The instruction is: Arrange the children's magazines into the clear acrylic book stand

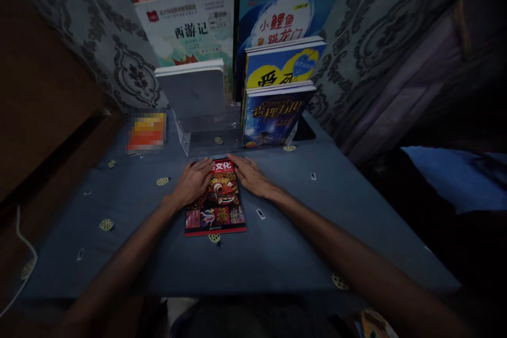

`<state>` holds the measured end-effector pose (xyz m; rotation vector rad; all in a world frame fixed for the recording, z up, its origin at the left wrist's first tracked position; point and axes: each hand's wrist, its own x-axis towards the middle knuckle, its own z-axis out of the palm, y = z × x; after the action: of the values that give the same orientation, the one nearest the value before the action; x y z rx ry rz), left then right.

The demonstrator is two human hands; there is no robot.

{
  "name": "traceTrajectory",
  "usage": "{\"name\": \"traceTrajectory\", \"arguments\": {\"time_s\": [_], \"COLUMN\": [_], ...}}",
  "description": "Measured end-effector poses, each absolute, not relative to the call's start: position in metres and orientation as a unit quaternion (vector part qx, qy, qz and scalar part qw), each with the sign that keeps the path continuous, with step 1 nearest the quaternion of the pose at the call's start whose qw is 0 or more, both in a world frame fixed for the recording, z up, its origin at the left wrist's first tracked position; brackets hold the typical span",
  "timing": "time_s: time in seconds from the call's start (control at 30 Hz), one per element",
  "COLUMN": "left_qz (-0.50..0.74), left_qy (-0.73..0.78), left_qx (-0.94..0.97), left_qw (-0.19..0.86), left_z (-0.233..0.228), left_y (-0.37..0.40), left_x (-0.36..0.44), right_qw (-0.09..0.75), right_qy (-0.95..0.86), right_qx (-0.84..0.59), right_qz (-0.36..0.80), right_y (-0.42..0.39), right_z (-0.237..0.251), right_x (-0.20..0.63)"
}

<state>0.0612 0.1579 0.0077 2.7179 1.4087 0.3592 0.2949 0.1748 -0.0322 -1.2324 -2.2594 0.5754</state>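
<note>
A small book [222, 194] with a red and black cover and a carved mask picture lies face up on the cloth-covered table. Flat across its upper left side rests my left hand [195, 180], fingers stretched over part of the title. My right hand [250, 175] lies at the upper right edge of the book, its fingers extended toward the top corner. Neither hand is wrapped around anything. Just beyond the book stands a clear plastic bookstand [206, 142], with a plain grey-backed book or panel [196, 95] in its left half.
In the stand's right half are a dark blue book [275, 119] and a yellow-and-blue book [283, 66]. Taller books, one white-green [190, 26] and one blue [277, 5], stand behind. A blurred orange item [146, 132] sits left; a white cable [27, 243] hangs at the table's left.
</note>
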Motion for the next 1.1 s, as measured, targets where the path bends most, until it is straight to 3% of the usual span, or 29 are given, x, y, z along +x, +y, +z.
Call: {"name": "traceTrajectory", "arguments": {"time_s": [1.1], "left_qz": [0.115], "left_qy": [0.235], "left_qx": [0.957], "left_qw": [0.121], "left_z": [0.01], "left_y": [0.103], "left_x": [0.079], "right_qw": [0.256], "right_qy": [-0.833], "right_qx": [-0.441], "right_qz": [0.217], "right_y": [0.175], "right_z": [-0.032], "right_x": [0.294]}}
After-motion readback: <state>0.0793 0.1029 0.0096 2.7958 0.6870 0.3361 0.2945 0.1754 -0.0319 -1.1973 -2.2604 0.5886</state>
